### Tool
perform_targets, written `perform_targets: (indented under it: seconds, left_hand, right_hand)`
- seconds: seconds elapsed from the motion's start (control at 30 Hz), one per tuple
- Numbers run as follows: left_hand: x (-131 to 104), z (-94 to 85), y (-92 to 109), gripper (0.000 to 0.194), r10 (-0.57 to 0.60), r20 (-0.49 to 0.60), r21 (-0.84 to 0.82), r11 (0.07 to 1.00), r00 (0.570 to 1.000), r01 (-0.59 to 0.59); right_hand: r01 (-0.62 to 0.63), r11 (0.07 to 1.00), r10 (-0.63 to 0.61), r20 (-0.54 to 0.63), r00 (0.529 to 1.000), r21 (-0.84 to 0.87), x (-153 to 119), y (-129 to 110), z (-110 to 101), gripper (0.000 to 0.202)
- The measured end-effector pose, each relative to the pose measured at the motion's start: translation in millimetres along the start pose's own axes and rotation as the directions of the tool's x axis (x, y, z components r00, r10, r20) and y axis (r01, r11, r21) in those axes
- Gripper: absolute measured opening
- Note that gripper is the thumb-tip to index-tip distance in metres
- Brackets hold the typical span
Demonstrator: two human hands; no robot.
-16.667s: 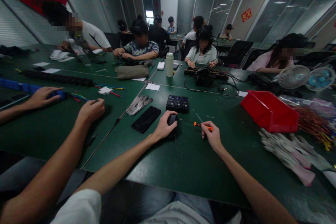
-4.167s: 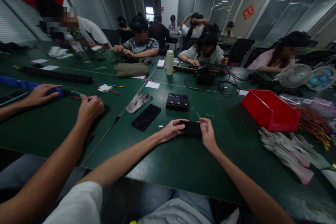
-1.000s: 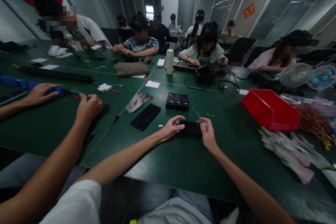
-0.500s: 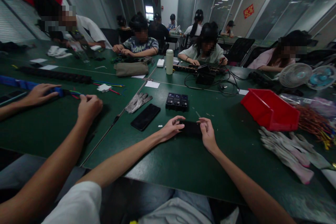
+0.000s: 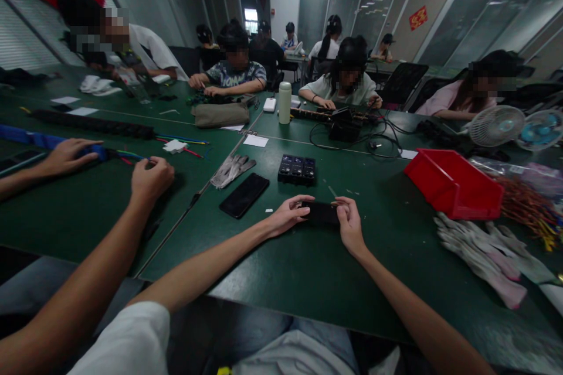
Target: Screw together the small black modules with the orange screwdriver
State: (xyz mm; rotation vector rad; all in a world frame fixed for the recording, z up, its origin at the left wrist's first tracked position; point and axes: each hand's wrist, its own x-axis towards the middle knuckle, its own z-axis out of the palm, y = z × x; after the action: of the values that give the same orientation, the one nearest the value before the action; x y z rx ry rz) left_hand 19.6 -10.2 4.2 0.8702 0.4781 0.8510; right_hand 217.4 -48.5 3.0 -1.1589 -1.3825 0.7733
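Between my two hands, just above the green table (image 5: pixel 281 269), is a dark rectangular object (image 5: pixel 323 214). My left hand (image 5: pixel 288 215) grips its left end, thumb in front and fingers behind. At its right end my right hand (image 5: pixel 349 222) pinches it with thumb and forefinger. Behind it lies a black block with three sections (image 5: pixel 297 170). A black phone (image 5: pixel 244 195) rests on the table to the left, with a grey-white glove (image 5: pixel 231 171) beyond it. A small white piece (image 5: pixel 268 210) is beside my left hand.
To the left, a person's hands (image 5: pixel 152 179) hold wires at a blue strip (image 5: pixel 44 140). A red bin (image 5: pixel 453 184), gloves (image 5: pixel 479 252) and wire bundles (image 5: pixel 532 205) are on the right. A green bottle (image 5: pixel 284 104) and black cables stand farther back; several people sit around.
My hands and the dark object have hardly moved. The neighbouring person's right hand has shifted slightly to the right along the wires.
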Motion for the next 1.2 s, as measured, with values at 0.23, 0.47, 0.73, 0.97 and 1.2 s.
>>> perform_targets:
  seconds: [0.23,0.47,0.73,0.97,1.2]
  left_hand:
    - [0.1,1.8,0.4,0.046,0.0,-0.026,-0.008,1.0,1.0,-0.001]
    - [0.5,1.9,0.7,0.045,-0.015,-0.026,-0.011,1.0,1.0,0.014]
    - [-0.6,4.0,1.6,0.046,-0.013,-0.019,0.013,1.0,1.0,0.013]
    - [-0.9,3.5,2.7,0.049,-0.021,-0.011,0.006,1.0,1.0,0.022]
    - [-1.8,6.3,3.9,0.05,-0.027,-0.031,0.01,1.0,0.999,0.027]
  right_hand:
    - [-0.005,1.0,0.005,0.001,1.0,0.004,-0.5,-1.7,-0.7,0.028]
    - [-0.001,1.0,0.001,-0.008,1.0,0.021,0.8,2.8,-0.2,0.029]
    - [-0.011,1.0,0.011,-0.024,1.0,-0.009,1.1,-0.5,-0.7,0.029]
    - [0.0,1.0,0.0,-0.024,1.0,-0.021,0.3,-3.4,0.1,0.029]
    - [-0.003,1.0,0.003,-0.021,1.0,-0.025,0.1,-3.9,-0.1,0.031]
